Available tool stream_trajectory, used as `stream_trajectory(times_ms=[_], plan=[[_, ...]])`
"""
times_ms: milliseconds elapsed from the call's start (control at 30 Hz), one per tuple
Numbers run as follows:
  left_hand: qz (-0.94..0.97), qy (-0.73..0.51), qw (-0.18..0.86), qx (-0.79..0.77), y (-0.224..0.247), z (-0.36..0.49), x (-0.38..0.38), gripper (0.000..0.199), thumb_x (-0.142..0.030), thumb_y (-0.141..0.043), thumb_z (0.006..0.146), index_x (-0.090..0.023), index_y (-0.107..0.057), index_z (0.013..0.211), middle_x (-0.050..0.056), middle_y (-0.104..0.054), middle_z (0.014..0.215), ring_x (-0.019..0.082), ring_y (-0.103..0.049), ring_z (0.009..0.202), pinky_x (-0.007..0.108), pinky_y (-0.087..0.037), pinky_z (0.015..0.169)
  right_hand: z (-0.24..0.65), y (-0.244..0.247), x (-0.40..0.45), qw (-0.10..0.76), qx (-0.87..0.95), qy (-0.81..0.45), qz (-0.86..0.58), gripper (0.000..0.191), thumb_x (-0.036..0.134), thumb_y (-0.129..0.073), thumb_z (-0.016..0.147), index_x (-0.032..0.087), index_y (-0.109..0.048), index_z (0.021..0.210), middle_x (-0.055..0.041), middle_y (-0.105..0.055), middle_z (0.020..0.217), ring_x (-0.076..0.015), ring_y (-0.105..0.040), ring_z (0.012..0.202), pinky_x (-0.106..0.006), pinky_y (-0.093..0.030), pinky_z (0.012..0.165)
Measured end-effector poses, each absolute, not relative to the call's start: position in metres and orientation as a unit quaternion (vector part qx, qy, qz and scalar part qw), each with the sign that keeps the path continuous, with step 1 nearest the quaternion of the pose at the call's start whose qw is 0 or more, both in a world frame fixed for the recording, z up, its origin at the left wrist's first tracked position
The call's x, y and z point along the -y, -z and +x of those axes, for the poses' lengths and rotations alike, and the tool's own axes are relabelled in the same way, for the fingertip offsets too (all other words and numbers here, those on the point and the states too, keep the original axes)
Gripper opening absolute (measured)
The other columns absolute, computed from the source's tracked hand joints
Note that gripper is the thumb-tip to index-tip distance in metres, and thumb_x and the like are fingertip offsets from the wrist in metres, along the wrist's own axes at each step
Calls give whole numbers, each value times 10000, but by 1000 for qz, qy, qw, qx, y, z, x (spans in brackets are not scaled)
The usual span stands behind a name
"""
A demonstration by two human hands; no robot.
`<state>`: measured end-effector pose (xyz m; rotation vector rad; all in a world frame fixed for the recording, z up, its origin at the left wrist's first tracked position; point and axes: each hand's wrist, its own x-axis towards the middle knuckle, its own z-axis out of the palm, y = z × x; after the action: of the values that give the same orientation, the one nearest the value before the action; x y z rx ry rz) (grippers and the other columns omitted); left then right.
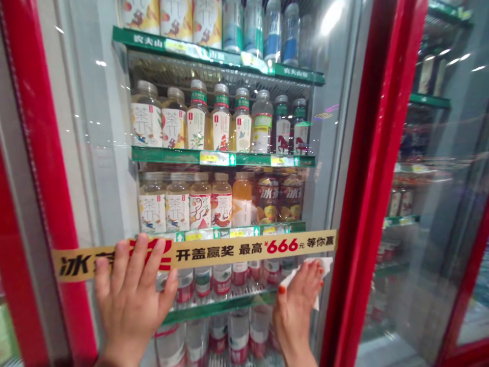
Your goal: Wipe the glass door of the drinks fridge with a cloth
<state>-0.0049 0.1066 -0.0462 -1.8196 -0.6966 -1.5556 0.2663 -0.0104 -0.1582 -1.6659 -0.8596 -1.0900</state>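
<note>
A glass door with a red frame stands before shelves of bottled drinks. Across the glass runs a yellow strip with black and red lettering. My left hand lies flat on the door with its fingers spread, the fingertips over the left part of the strip. Lower right on the glass, my right hand presses a white tissue against the door, just below the strip's right end. The tissue's corners stick out past the fingers.
Behind the glass, rows of bottles stand on shelves with green edges. To the right is another red-framed cooler with stocked shelves. A red frame post rises on the left. Lights reflect in the glass.
</note>
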Motion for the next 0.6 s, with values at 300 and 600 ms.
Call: stream_trajectory(times_ms=[300, 600], plan=[[-695, 609, 303, 233, 51, -8, -115, 828, -382, -657, 1020, -334, -277, 1754, -12, -219, 1857, 272, -157, 1739, 559, -65, 1434, 228, 211, 6, 349, 557, 514, -551, 786, 729, -452, 1044, 288, -460, 1695, -34, -630, 1620, -298, -479, 1573, -445, -361, 1324], [-695, 609, 303, 231, 50, -6, -113, 796, -389, -623, 1037, -316, -284, 1753, -20, -213, 1861, 255, -152, 1738, 517, -52, 1432, 232, 133, 2, 376, 497, 504, -598, 852, 643, -254, 1110, 143, -128, 1789, -137, -166, 1863, -325, -70, 1749, -603, -114, 1406]])
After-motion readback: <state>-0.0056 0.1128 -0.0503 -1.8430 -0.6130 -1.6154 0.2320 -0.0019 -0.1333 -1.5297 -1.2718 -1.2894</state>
